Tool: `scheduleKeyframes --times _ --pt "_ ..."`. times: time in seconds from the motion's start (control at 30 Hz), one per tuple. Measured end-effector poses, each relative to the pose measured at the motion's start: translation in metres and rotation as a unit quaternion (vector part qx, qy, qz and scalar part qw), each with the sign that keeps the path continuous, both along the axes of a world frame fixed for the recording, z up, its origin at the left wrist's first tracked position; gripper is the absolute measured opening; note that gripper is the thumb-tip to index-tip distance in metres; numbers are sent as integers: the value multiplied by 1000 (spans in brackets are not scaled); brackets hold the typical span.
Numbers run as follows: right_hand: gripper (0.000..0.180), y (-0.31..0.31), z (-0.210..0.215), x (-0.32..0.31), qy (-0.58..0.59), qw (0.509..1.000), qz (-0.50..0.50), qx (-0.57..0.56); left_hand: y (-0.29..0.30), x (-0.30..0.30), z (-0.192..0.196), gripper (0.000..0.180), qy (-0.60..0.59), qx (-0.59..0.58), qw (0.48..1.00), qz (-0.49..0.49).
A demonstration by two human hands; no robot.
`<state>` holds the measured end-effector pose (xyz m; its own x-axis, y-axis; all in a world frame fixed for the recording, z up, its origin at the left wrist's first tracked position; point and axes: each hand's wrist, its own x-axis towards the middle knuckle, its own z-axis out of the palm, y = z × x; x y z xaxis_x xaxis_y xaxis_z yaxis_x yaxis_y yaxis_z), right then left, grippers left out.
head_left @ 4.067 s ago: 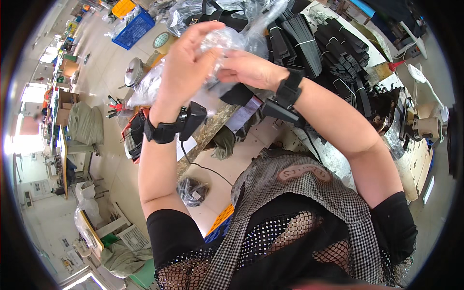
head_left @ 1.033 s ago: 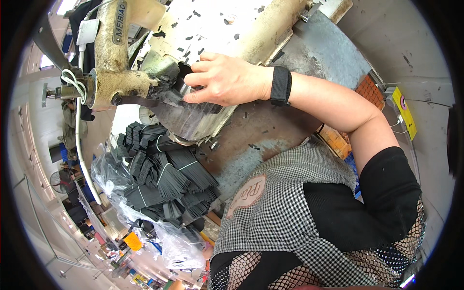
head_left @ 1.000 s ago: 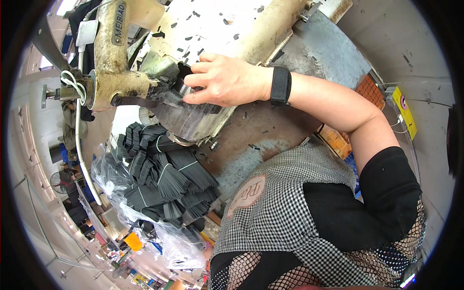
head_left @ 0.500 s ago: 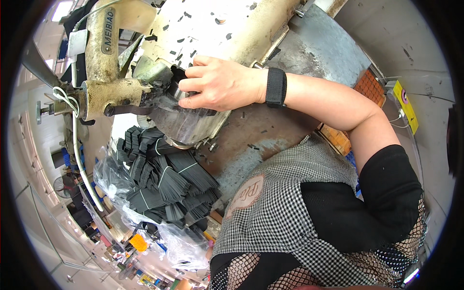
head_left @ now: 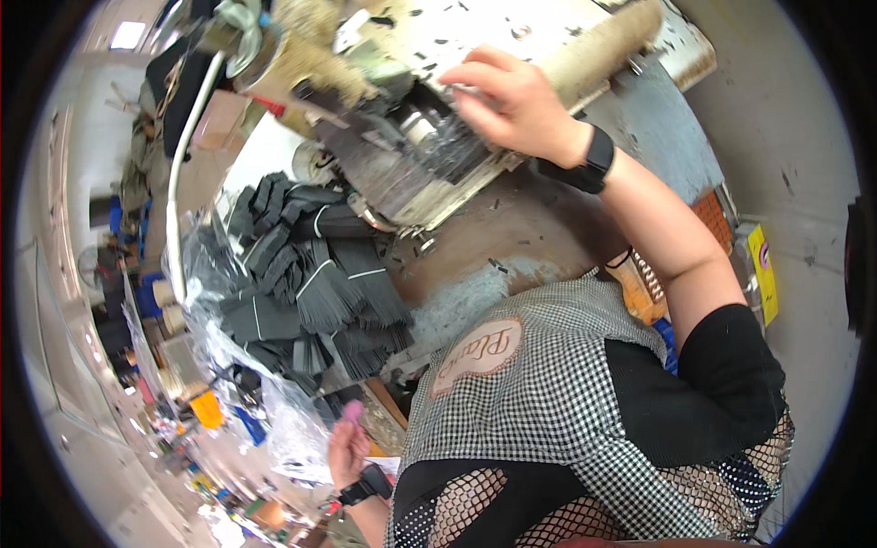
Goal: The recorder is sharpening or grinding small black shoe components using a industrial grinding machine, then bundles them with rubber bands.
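Note:
My right hand (head_left: 516, 102), with a black band at its wrist, hovers over the end of the cream machine (head_left: 598, 41), fingers apart and nothing visible between them. Beneath its fingertips lie the machine's dark working parts (head_left: 420, 123) and a scratched, cloudy plate (head_left: 370, 164). My left hand (head_left: 347, 452), wearing a dark wristband, is low at the left, away from the machine. A small pink piece (head_left: 353, 411) shows at its fingertips; whether worn or held, I cannot tell. Between my hands sit tied bundles of black flat strips (head_left: 324, 283), banded with white.
Clear plastic wrapping (head_left: 283, 411) lies along the bundles' left side. A worn metal tabletop (head_left: 484, 247) holds black scraps. A white tube (head_left: 181, 201) hangs at the left. An orange basket (head_left: 711, 219) stands by the grey wall on the right.
My right hand has lifted off the plate, its fingers spreading. My left hand has come into view at the lower left. The view has shifted, so the machine appears farther right.

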<state>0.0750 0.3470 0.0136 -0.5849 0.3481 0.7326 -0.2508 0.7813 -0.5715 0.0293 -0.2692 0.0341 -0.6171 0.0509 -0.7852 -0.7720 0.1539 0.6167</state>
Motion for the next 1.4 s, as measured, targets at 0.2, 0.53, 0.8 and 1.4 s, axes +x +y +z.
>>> scheduleKeyframes --times 0.2,0.53,0.8,1.4 --pt "11 -37 23 9 -70 991 73 -86 186 -5 55 21 266 95 942 -183" --pt "28 -95 44 34 -309 697 385 -520 331 -4 34 26 509 184 772 -333" --pt "34 -90 41 46 -300 814 296 -400 332 -27 28 28 171 284 903 -274" --pt "28 -22 0 71 -293 946 -125 -61 396 -182 -13 18 411 -150 717 -543"
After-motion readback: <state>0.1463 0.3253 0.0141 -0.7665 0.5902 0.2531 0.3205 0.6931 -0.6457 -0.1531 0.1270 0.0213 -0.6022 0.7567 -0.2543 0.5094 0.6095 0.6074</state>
